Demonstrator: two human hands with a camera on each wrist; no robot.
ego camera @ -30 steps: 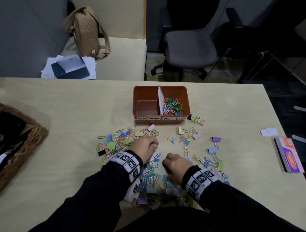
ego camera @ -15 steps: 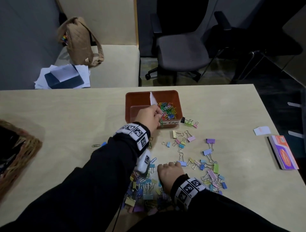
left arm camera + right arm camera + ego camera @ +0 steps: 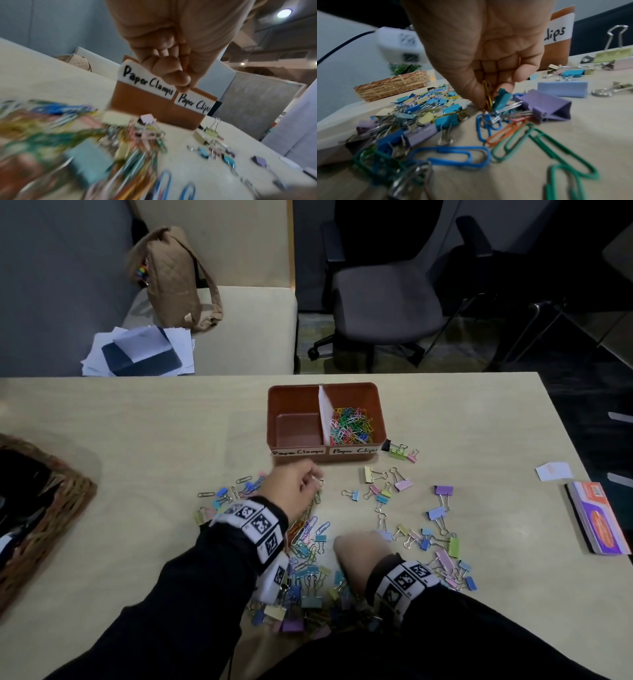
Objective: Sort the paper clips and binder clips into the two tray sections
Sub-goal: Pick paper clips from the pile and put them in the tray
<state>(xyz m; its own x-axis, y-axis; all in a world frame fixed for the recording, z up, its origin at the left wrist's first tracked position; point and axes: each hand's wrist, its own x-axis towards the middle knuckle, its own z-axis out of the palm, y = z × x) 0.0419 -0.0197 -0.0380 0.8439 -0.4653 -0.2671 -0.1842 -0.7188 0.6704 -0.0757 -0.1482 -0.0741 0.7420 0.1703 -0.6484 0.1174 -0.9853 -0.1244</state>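
The orange tray (image 3: pixel 294 389) stands at mid-table. Its left section, labelled Paper Clamps, is bare, and its right section holds coloured paper clips (image 3: pixel 351 426). My left hand (image 3: pixel 301 482) hovers just in front of the tray over the mixed pile (image 3: pixel 308 542). In the left wrist view, the left hand (image 3: pixel 169 70) has its fingers curled in and nothing shows in them. My right hand (image 3: pixel 359 546) reaches down into the pile nearer me. There the right hand (image 3: pixel 489 93) pinches a yellow paper clip (image 3: pixel 487 97), right beside a teal binder clip (image 3: pixel 501 98).
Loose binder clips (image 3: pixel 440 513) lie scattered right of the hands. A wicker basket (image 3: pixel 41 508) sits at the table's left edge. A booklet (image 3: pixel 597 522) and a white card (image 3: pixel 554 470) lie at the right. Chairs and a bag stand beyond the far edge.
My left hand rose from the pile to the tray's paper clip section, then came back down in front of the tray. The right hand stayed in the pile.
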